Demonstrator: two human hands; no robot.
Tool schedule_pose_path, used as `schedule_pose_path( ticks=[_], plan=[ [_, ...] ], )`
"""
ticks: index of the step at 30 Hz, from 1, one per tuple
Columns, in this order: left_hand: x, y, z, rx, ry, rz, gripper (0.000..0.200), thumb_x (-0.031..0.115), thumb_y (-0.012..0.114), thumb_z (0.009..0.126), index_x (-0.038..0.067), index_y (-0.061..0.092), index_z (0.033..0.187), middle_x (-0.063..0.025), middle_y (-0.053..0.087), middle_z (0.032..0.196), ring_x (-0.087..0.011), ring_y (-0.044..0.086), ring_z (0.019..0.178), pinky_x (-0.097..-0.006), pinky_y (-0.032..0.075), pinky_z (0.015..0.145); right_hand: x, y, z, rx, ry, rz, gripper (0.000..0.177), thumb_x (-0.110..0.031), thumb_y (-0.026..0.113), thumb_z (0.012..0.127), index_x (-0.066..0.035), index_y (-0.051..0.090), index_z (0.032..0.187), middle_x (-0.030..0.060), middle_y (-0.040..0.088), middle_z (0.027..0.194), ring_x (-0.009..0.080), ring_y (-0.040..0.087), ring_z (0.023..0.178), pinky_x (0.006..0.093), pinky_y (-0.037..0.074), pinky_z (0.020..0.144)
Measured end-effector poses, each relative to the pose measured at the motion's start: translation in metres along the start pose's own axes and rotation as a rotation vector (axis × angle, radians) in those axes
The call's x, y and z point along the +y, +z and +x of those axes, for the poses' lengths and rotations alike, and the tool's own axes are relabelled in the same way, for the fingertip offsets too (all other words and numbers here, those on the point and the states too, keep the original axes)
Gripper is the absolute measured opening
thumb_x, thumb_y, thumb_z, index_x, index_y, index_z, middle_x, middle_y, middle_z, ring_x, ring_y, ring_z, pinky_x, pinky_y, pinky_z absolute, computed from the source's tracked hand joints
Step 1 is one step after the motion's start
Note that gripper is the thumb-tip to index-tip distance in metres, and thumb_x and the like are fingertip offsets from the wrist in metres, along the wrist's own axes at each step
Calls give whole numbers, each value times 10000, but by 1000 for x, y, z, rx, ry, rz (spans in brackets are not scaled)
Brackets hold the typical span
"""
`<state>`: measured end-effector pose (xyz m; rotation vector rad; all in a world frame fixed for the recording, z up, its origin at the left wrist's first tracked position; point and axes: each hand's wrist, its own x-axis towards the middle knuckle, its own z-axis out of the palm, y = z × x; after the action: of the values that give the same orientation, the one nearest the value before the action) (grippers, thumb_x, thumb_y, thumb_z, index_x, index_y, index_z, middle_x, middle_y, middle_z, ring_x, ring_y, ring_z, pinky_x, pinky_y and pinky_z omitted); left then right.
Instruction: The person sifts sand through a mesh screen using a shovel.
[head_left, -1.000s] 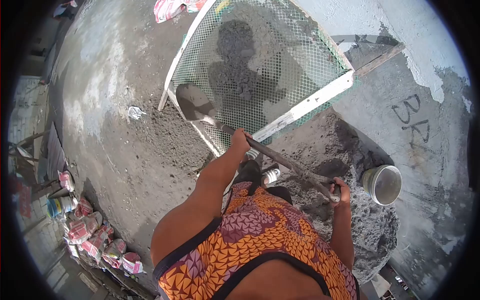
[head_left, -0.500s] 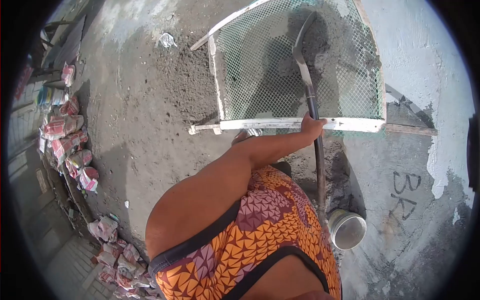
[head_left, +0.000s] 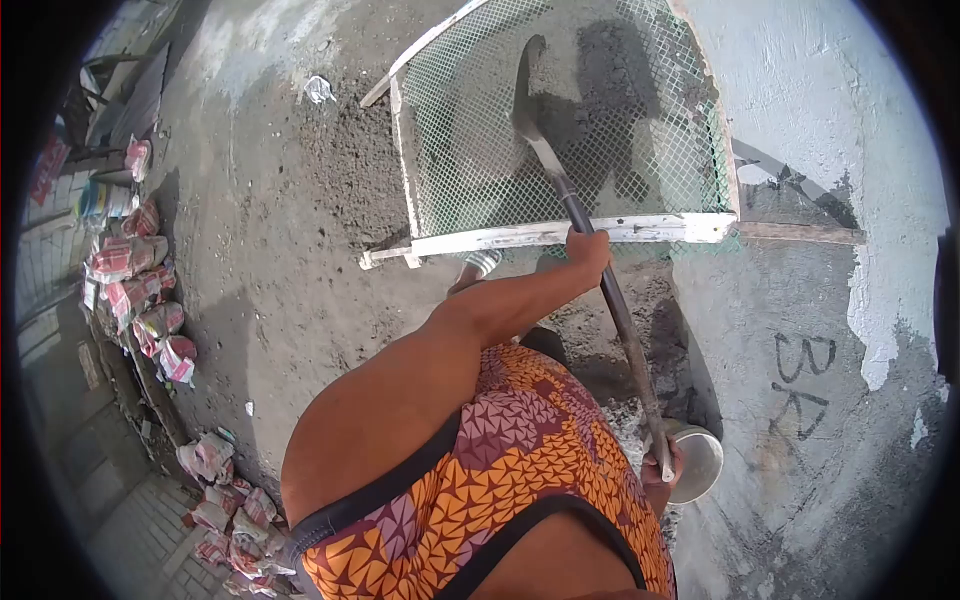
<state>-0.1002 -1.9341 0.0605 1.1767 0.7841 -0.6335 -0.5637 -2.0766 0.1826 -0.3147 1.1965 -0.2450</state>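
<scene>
Dark letters (head_left: 805, 385) are painted on the grey concrete (head_left: 780, 300) at the right. They seem to read "BR", written twice, but the strokes are rough and cannot be read for sure. Red and white bags (head_left: 130, 270) are piled at the left, and their print is too small to be read.

A shovel (head_left: 610, 300) is held by both hands. The left hand (head_left: 588, 247) is wrapped tight round the middle of the shaft, just in front of the white wooden frame (head_left: 520, 236) of a mesh screen (head_left: 640, 130). The right hand (head_left: 660, 472) is closed round the very end of the handle, low down beside the body — part of it is hidden by the orange patterned top (head_left: 530, 460). The blade (head_left: 525, 95) is turned on edge against the mesh, well beyond the left hand. A round metal bowl (head_left: 700, 455) is seen just behind the right hand, on grey sand (head_left: 620, 330).
</scene>
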Motion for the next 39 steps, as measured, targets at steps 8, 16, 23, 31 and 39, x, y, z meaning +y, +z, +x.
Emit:
schedule_pose_path(
  ticks=[8,16,23,31,39],
  plan=[
    [54,-35,0,-248,198,-129,545,104,675,868,-73,331,1252,-103,538,671,-205,561,460,-382,464,424,43,26,31,-138,103,-245,256,-231,481,1016,-34,643,1034,75,697,835,188,663,703,340,543,622],
    [109,-72,130,97,-52,-63,356,58,579,874,-44,392,1159,-102,475,634,-204,490,451,-390,430,425,78,141,73,-80,54,50,201,-232,526,958,-89,667,956,85,704,861,211,667,683,368,492,452],
    [50,22,-40,-257,-64,-8,472,83,660,858,-9,357,1209,-102,533,723,-210,565,476,-401,479,446,19,60,-37,36,13,66,247,-247,508,981,-55,661,1004,122,714,894,219,653,582,351,517,438],
    [62,-94,68,33,19,-131,396,74,625,875,-29,380,1169,-105,507,680,-192,516,459,-381,461,419,66,68,42,-176,117,90,221,-229,512,978,-67,660,959,85,710,859,218,679,607,369,544,443],
    [-10,-2,-27,10,-100,-25,376,36,622,825,25,430,1148,-112,531,667,-239,560,449,-398,470,411,12,5,-45,178,-144,110,222,-246,553,946,-70,620,1065,111,701,903,205,667,596,324,514,399]
  ],
)
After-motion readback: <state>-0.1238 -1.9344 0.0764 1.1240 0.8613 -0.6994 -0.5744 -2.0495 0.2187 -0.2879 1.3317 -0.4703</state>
